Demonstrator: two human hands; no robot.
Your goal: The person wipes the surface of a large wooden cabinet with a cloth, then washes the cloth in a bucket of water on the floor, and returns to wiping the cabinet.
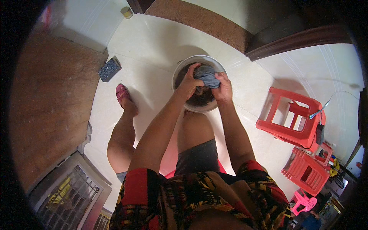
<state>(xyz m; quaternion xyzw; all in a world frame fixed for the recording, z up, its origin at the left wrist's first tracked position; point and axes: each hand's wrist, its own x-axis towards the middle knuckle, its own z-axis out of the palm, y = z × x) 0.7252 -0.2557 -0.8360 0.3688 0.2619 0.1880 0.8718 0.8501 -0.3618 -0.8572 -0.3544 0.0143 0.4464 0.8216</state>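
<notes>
A bundled grey cloth (206, 75) is held between my two hands over a round, light-coloured bucket (201, 109). At the cloth's left side, my left hand (189, 83) grips it with thumb and fingers. My right hand (223, 87) has its fingers closed on the cloth's right side. Below them, dark contents (201, 99) lie in the bucket, partly hidden by the hands and cloth; I cannot tell what they are. The bucket stands on the pale tiled floor just beyond my knee.
Red plastic stools (299, 135) stand at the right, with a pink one (304, 202) farther down. A speckled dark block (109, 69) lies by the brown wooden panel (54, 95) at the left. A small tin (126, 12) sits at the wall near a brown threshold (201, 24).
</notes>
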